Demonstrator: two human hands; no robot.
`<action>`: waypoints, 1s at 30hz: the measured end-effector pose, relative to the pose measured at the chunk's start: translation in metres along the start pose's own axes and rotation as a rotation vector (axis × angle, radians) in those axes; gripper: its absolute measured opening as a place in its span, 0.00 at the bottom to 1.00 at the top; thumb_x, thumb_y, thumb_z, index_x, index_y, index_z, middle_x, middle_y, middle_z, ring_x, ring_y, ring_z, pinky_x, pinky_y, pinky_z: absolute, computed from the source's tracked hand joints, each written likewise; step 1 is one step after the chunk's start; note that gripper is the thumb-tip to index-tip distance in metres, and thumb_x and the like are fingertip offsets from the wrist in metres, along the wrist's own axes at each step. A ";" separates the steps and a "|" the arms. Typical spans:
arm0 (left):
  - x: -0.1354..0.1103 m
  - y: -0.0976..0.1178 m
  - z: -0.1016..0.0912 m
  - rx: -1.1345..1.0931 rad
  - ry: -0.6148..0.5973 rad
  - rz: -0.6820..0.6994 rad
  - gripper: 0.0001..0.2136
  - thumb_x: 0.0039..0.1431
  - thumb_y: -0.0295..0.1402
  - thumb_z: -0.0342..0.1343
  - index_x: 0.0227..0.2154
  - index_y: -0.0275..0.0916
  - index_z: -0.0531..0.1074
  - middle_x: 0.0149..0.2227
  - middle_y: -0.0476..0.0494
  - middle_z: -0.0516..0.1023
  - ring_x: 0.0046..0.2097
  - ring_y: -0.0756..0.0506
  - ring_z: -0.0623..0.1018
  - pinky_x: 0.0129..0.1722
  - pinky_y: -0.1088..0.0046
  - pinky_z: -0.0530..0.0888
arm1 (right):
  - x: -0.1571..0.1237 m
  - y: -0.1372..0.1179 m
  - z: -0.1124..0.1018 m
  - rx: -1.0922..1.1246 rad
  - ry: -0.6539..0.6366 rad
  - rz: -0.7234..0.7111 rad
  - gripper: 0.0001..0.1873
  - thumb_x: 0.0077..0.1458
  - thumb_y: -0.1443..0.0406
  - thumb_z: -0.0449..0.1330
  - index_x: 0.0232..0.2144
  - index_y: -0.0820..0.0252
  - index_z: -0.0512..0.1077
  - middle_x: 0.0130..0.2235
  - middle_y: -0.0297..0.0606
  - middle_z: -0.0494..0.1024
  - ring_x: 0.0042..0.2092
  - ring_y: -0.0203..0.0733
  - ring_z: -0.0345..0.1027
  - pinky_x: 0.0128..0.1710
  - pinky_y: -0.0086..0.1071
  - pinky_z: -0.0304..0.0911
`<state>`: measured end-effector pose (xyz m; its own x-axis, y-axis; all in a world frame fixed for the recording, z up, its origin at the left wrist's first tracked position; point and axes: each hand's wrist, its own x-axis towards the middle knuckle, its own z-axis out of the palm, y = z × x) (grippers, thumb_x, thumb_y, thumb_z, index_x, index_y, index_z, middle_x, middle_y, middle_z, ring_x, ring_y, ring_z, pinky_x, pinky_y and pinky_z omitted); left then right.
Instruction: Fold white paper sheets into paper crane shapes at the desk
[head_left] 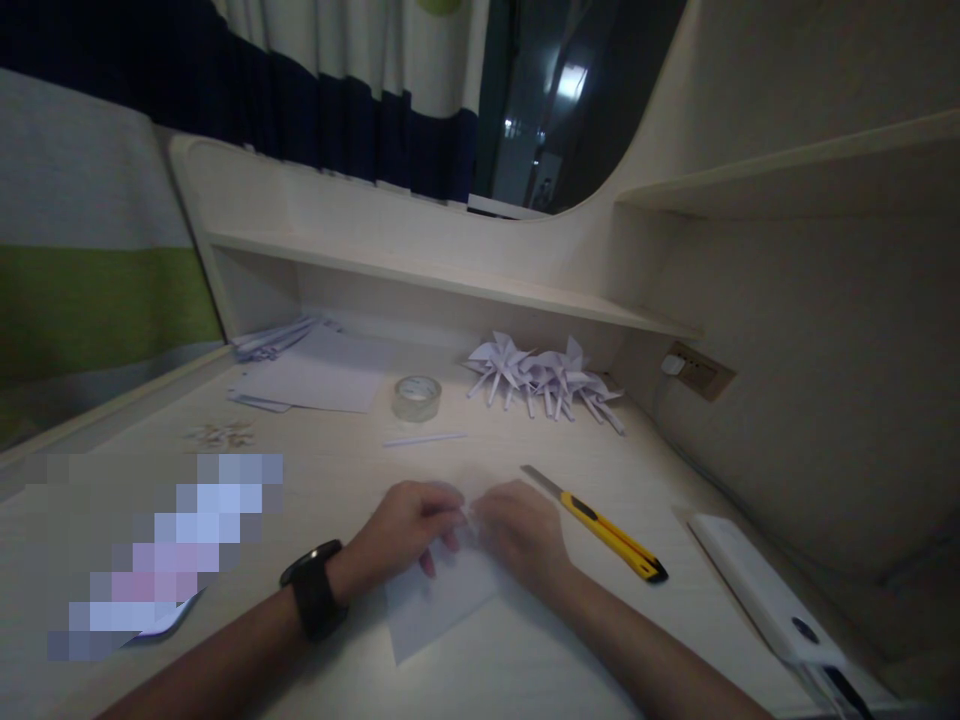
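A white sheet of paper (431, 615) lies on the desk under both hands, one corner pointing toward me. My left hand (416, 520), with a black watch at the wrist, pinches at the paper's far part. Close against it, my right hand (525, 530) is blurred by motion, its fingers bent inward to the same spot. The fingertips nearly meet there and hide that part of the paper. To the right of my right hand lies a yellow utility knife (611, 535) with its blade out. Beyond the hands is a thin white paper stick (425, 439).
A roll of clear tape (417, 400) stands behind the stick. Several white paper pinwheels (540, 375) lie at the back right. Paper sheets (322, 370) are stacked back left, near small scraps (221, 434). A white power strip (765, 590) lies far right; a pixelated area covers the left.
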<state>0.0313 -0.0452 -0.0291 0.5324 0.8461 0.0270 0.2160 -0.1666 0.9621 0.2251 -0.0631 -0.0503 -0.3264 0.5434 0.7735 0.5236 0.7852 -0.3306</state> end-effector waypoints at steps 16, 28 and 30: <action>-0.006 0.017 -0.040 0.760 0.372 0.106 0.13 0.56 0.39 0.49 0.31 0.41 0.78 0.33 0.46 0.81 0.33 0.44 0.78 0.35 0.70 0.70 | -0.003 0.004 0.000 -0.177 -0.062 -0.021 0.12 0.52 0.72 0.52 0.35 0.59 0.73 0.34 0.42 0.75 0.36 0.42 0.68 0.35 0.35 0.66; 0.010 -0.017 -0.076 0.731 0.070 0.022 0.12 0.53 0.39 0.52 0.26 0.37 0.76 0.28 0.45 0.79 0.31 0.46 0.76 0.31 0.74 0.66 | -0.002 0.005 0.002 -0.197 -0.064 0.063 0.09 0.56 0.71 0.51 0.33 0.59 0.72 0.33 0.42 0.75 0.36 0.41 0.68 0.36 0.34 0.65; 0.011 -0.019 -0.074 0.706 0.130 0.053 0.11 0.53 0.38 0.52 0.27 0.38 0.77 0.29 0.45 0.80 0.32 0.45 0.77 0.32 0.74 0.67 | -0.002 0.005 0.003 -0.196 -0.067 0.051 0.09 0.56 0.71 0.51 0.33 0.59 0.72 0.33 0.42 0.75 0.36 0.41 0.68 0.35 0.34 0.65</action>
<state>-0.0274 0.0044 -0.0268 0.4644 0.8740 0.1428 0.6937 -0.4592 0.5549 0.2262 -0.0592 -0.0546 -0.3437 0.6050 0.7182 0.6820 0.6866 -0.2519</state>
